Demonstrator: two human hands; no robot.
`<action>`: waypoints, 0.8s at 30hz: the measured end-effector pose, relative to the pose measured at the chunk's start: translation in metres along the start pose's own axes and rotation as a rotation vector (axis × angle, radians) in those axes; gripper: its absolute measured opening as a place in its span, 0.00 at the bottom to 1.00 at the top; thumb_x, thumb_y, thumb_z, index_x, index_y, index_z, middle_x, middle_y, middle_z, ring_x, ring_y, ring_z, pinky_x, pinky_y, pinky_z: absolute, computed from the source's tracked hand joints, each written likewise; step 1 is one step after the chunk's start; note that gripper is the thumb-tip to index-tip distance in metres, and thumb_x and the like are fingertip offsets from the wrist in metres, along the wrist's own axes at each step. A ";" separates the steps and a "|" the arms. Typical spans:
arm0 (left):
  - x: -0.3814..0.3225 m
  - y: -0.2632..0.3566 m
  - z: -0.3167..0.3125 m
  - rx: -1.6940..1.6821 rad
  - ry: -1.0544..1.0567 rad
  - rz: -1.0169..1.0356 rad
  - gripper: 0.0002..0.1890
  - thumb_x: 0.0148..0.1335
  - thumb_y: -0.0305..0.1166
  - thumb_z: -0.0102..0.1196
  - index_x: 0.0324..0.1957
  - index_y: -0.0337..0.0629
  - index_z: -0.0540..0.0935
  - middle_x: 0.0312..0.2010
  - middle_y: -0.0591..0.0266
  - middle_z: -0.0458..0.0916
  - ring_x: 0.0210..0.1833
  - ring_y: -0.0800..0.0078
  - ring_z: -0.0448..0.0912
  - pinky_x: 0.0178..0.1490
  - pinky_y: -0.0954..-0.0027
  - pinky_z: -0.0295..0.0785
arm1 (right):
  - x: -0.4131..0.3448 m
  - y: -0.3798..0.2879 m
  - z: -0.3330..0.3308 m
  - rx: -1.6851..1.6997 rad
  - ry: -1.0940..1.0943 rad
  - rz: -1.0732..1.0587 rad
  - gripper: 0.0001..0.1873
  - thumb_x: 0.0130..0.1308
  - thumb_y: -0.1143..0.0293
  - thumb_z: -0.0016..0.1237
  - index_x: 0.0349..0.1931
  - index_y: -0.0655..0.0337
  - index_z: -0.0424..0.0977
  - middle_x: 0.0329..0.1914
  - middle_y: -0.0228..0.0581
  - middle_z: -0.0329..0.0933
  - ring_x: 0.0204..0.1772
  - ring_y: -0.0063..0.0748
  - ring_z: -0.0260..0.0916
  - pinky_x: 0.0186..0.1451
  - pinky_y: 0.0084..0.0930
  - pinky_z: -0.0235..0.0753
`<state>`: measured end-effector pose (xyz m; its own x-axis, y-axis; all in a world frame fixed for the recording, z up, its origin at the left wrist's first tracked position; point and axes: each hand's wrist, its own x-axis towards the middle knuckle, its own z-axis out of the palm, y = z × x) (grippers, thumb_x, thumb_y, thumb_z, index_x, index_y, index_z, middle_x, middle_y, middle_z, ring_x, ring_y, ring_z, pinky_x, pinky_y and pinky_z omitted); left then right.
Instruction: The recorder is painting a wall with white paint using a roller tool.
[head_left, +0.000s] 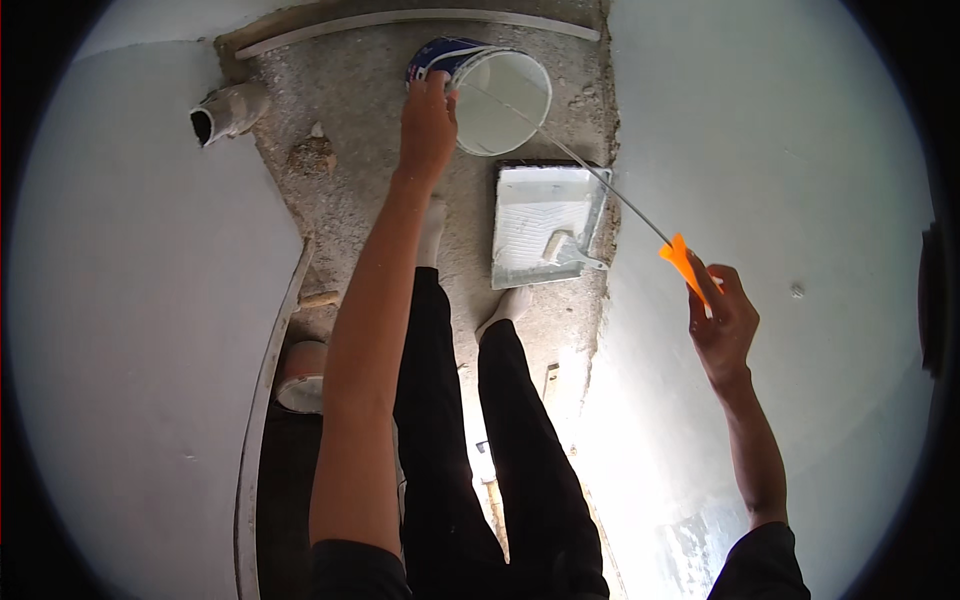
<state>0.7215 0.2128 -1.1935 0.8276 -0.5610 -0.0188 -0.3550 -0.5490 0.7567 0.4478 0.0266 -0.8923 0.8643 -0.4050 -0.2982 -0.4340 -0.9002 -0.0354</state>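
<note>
My left hand (430, 127) grips the near left rim of a paint bucket (501, 103), dark blue outside and pale inside, which leans towards me. In my right hand (724, 322) is the orange handle (688, 271) of a tool with a long thin metal rod (600, 180). The rod reaches into the bucket's mouth; its far end is hard to make out there. Just below the bucket a paint tray (525, 214), coated in white paint, lies on the floor. A flat paintbrush (571, 250) rests on the tray's lower right part, its handle over the edge.
Pale walls stand at left (142, 300) and right (750, 150). A pipe stub (232, 112) sticks out at upper left. A reddish round container (301, 379) stands at lower left. Rubble (311, 156) lies on the rough concrete floor (352, 97). My feet are beside the tray.
</note>
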 end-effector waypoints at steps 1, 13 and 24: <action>0.006 -0.001 0.001 0.061 -0.030 0.038 0.14 0.69 0.31 0.52 0.53 0.38 0.72 0.40 0.46 0.75 0.40 0.53 0.80 0.41 0.56 0.76 | 0.006 0.006 0.006 -0.017 -0.002 0.012 0.29 0.55 0.80 0.60 0.58 0.42 0.76 0.39 0.32 0.76 0.26 0.26 0.73 0.27 0.22 0.74; 0.039 0.006 0.028 0.119 -0.090 0.086 0.16 0.69 0.37 0.53 0.56 0.43 0.73 0.38 0.44 0.76 0.38 0.51 0.81 0.41 0.54 0.76 | 0.003 0.043 0.058 -0.135 -0.037 0.013 0.28 0.59 0.72 0.60 0.61 0.42 0.72 0.37 0.31 0.73 0.27 0.27 0.73 0.25 0.24 0.76; 0.061 0.005 0.043 0.125 -0.171 0.137 0.17 0.68 0.38 0.55 0.55 0.43 0.74 0.36 0.45 0.78 0.39 0.49 0.81 0.42 0.52 0.75 | 0.007 0.044 0.038 0.074 -0.325 0.139 0.28 0.63 0.73 0.56 0.64 0.50 0.67 0.34 0.39 0.74 0.28 0.38 0.75 0.32 0.33 0.78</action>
<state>0.7512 0.1492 -1.2193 0.6859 -0.7266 -0.0402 -0.5186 -0.5267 0.6735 0.4249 -0.0098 -0.9324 0.6752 -0.4396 -0.5924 -0.5687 -0.8216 -0.0385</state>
